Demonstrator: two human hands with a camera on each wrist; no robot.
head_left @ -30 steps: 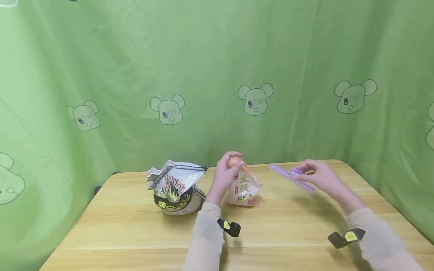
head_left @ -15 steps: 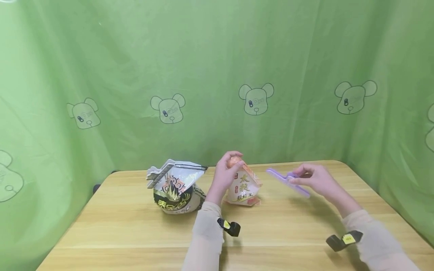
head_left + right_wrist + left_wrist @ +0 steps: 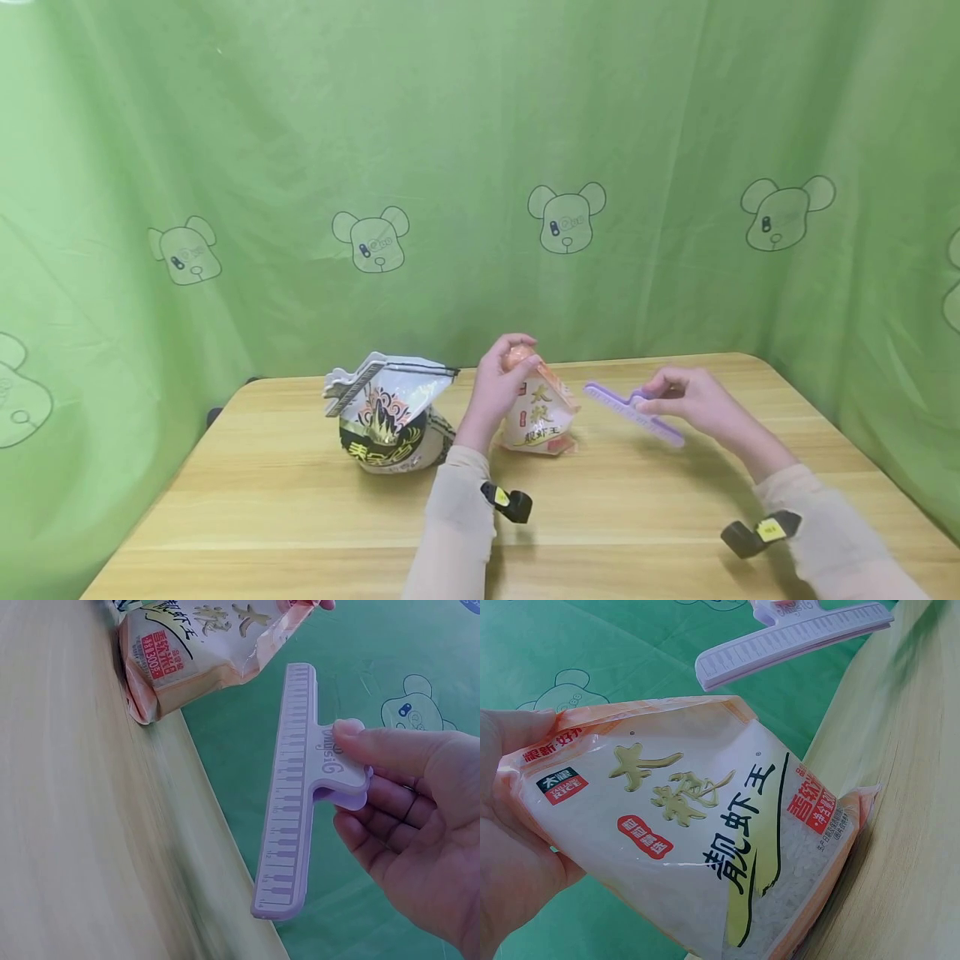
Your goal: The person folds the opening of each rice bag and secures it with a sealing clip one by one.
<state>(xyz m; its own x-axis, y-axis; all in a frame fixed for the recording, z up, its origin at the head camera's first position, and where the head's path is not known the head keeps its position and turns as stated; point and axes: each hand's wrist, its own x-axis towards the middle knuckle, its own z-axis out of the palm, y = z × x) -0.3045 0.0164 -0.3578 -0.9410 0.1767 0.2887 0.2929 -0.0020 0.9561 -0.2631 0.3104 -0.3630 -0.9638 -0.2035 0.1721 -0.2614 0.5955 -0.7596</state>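
My left hand [image 3: 498, 387] grips the folded top of a small rice bag [image 3: 537, 412], white and orange with gold and black lettering. The bag stands on the table, and grains show through its lower window in the left wrist view. To its right, my right hand [image 3: 693, 404] pinches a purple bag clip [image 3: 633, 414] by its handle tabs, thumb on one side and fingers on the other. Piano keys are printed along the clip's long bar [image 3: 285, 802]. Its two bars look closed together, held in the air apart from the bag.
Left of the left forearm stands a black and white bag [image 3: 390, 433], its folded top held by a white clip [image 3: 356, 385]. Both bags are on a light wooden table [image 3: 300, 517]. A green curtain [image 3: 450, 125] with bear heads hangs behind and at the sides.
My right hand has brought the purple clip slightly left and down, turning it so the piano-key face shows more. The left hand and rice bag stay where they were.
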